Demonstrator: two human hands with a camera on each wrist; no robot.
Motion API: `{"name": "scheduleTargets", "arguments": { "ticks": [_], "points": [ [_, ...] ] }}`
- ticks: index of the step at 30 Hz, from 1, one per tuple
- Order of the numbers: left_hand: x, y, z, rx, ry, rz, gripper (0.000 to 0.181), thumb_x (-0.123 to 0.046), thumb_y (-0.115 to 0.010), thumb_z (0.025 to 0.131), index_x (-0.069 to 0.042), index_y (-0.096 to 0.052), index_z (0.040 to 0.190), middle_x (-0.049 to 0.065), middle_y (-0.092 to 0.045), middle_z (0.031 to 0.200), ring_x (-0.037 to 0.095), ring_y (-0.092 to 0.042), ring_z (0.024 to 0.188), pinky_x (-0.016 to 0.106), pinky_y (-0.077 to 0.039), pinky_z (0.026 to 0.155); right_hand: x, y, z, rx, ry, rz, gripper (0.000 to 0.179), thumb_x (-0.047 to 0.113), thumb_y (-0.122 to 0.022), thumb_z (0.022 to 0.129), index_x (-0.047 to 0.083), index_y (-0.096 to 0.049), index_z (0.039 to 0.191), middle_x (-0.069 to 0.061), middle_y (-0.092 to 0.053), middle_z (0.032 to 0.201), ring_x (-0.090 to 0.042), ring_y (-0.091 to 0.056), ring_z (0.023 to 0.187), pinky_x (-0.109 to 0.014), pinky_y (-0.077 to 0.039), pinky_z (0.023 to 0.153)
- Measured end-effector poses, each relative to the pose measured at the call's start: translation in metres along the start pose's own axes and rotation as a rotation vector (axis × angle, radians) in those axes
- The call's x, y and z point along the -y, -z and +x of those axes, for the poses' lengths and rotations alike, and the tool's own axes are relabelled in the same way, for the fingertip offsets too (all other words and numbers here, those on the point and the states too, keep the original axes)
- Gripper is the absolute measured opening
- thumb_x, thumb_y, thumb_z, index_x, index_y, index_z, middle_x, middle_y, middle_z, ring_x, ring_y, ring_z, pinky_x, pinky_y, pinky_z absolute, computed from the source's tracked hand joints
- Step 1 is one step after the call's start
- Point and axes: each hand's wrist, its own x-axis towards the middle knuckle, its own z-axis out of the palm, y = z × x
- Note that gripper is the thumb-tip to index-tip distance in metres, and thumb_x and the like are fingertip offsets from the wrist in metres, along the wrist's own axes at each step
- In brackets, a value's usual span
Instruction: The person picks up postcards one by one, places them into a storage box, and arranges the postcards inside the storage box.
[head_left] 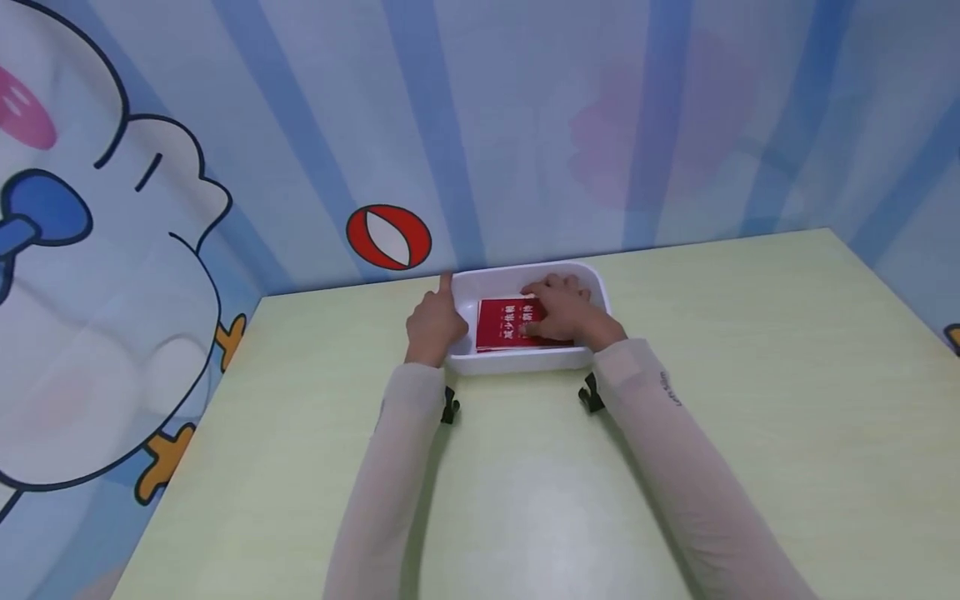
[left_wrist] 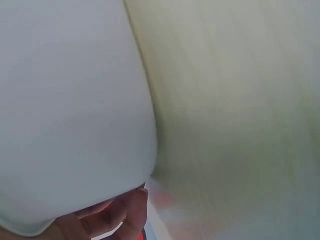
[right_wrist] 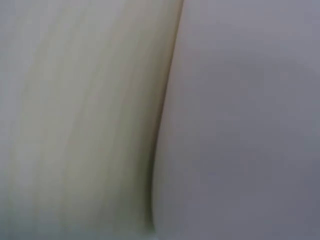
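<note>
A white plastic tray [head_left: 517,363] stands on the table against the back wall. In it lies a red booklet [head_left: 495,325] with white characters on its cover and pale edges showing beneath. My left hand [head_left: 433,325] holds the tray's left end, with the thumb at the rim and the index finger pointing to the far corner. In the left wrist view, that hand's fingers [left_wrist: 132,215] bend along the tray's outer wall. My right hand [head_left: 566,308] rests inside the tray over the booklet's right part, fingers spread and thumb on the cover. The right wrist view shows only tray wall and table.
The pale yellow table [head_left: 750,375] extends to both sides and toward me. Behind it hangs a blue striped backdrop [head_left: 510,125] with cartoon prints, close to the tray's far side. Black straps [head_left: 592,393] hang below both wrists.
</note>
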Motion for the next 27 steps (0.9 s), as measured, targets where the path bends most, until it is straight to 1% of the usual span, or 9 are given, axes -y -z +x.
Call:
{"name": "scheduleTargets", "arguments": {
  "ticks": [2,4,8,12,14,19,22,25,27],
  "points": [
    [0.002,0.0,-0.001,0.001,0.004,-0.014,0.087,-0.016,-0.075,0.084,-0.023,-0.024,0.154,0.014,-0.057,0.13,0.031,-0.059,0.115,0.052,-0.056,0.096,0.001,0.0,0.0,-0.019,0.014,0.015,0.064,0.032,-0.068,0.09,0.017,-0.044,0.147,-0.015,-0.037,0.151,-0.037,-0.024,0.14,-0.063,-0.022,0.117],
    [0.003,0.0,-0.002,0.0,0.006,-0.027,0.086,-0.017,-0.074,0.085,-0.024,-0.024,0.154,0.013,-0.056,0.132,0.031,-0.059,0.115,0.053,-0.055,0.097,0.002,0.001,-0.001,-0.05,0.027,0.036,0.059,0.03,-0.068,0.091,0.017,-0.047,0.145,-0.014,-0.039,0.15,-0.035,-0.026,0.141,-0.061,-0.025,0.118],
    [0.004,0.0,-0.004,-0.008,0.004,-0.05,0.081,-0.022,-0.071,0.088,-0.025,-0.026,0.154,0.013,-0.055,0.134,0.032,-0.059,0.117,0.057,-0.052,0.099,0.004,0.003,-0.001,-0.146,0.089,0.093,0.045,0.024,-0.063,0.095,0.014,-0.054,0.138,-0.013,-0.048,0.143,-0.032,-0.037,0.136,-0.054,-0.035,0.116],
    [0.006,0.002,-0.002,-0.005,-0.012,-0.055,0.071,-0.032,-0.062,0.095,-0.023,-0.025,0.155,0.015,-0.052,0.138,0.034,-0.058,0.119,0.059,-0.051,0.1,0.006,0.006,-0.001,-0.261,0.171,0.132,0.034,0.018,-0.057,0.098,0.01,-0.059,0.131,-0.014,-0.057,0.129,-0.032,-0.05,0.125,-0.049,-0.043,0.11],
    [0.008,0.003,0.0,0.004,-0.022,-0.048,0.068,-0.037,-0.055,0.099,-0.022,-0.023,0.156,0.016,-0.051,0.141,0.034,-0.058,0.122,0.059,-0.05,0.101,0.007,0.007,-0.002,-0.296,0.186,0.137,0.032,0.017,-0.055,0.099,0.009,-0.06,0.129,-0.014,-0.058,0.126,-0.031,-0.053,0.121,-0.047,-0.046,0.108],
    [0.014,0.003,0.003,0.045,-0.016,-0.037,0.067,-0.045,-0.044,0.103,-0.022,-0.016,0.159,0.017,-0.047,0.146,0.035,-0.055,0.127,0.061,-0.047,0.105,0.013,0.007,-0.004,-0.337,0.159,0.105,0.031,0.019,-0.055,0.099,0.012,-0.061,0.128,-0.01,-0.06,0.126,-0.027,-0.055,0.119,-0.045,-0.049,0.105],
    [0.016,0.006,0.002,0.062,-0.02,-0.031,0.067,-0.047,-0.037,0.104,-0.022,-0.01,0.161,0.019,-0.044,0.148,0.038,-0.052,0.129,0.063,-0.046,0.105,0.016,0.008,-0.006,-0.391,0.136,0.079,0.03,0.019,-0.055,0.098,0.012,-0.062,0.127,-0.009,-0.062,0.124,-0.027,-0.056,0.117,-0.044,-0.05,0.103],
    [0.017,0.013,0.002,0.047,-0.04,-0.025,0.066,-0.048,-0.03,0.105,-0.022,-0.008,0.161,0.021,-0.038,0.152,0.041,-0.046,0.134,0.065,-0.044,0.106,0.019,0.013,-0.007,-0.438,0.099,0.054,0.031,0.02,-0.056,0.098,0.012,-0.062,0.127,-0.009,-0.061,0.125,-0.027,-0.055,0.117,-0.044,-0.05,0.103],
    [0.016,0.018,0.001,0.027,-0.069,-0.017,0.064,-0.049,-0.025,0.105,-0.023,-0.007,0.161,0.02,-0.032,0.157,0.042,-0.039,0.14,0.066,-0.04,0.109,0.02,0.018,-0.009,-0.451,0.07,0.041,0.034,0.023,-0.055,0.099,0.012,-0.06,0.13,-0.011,-0.059,0.131,-0.028,-0.052,0.121,-0.046,-0.049,0.106]
  ]
}}
